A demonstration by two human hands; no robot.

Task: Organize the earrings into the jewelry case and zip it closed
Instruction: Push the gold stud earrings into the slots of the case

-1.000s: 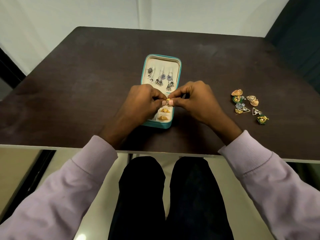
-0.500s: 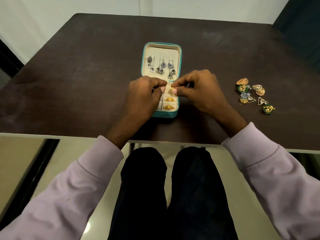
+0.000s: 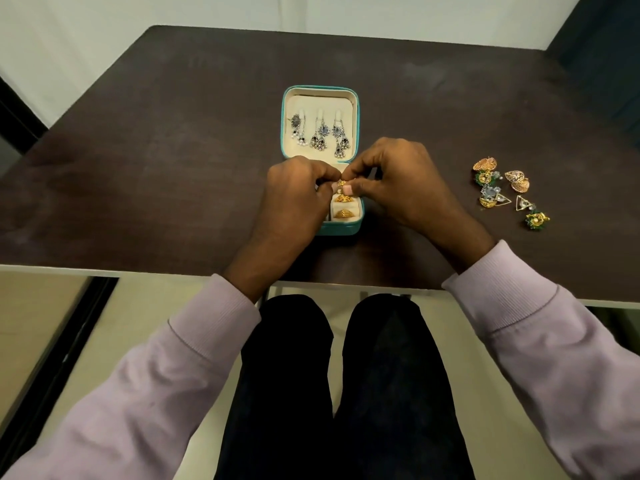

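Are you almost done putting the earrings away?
About halfway. Silver dangly earrings hang in the lid of the jewelry case, and gold ones sit in its tray. Both hands, left and right, pinch a small gold earring. The loose pile remains, then zipping.

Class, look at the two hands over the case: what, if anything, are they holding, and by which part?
Both the left hand and right hand pinch one small gold earring between fingertips; which part cannot be told.

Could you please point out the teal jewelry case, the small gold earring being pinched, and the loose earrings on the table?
teal zip-up jewelry case (image 3: 286, 98): head view, lid's left rim.
small gold earring (image 3: 342, 183): head view, its top.
loose pile of gold and green earrings (image 3: 516, 180): head view, a gold piece.
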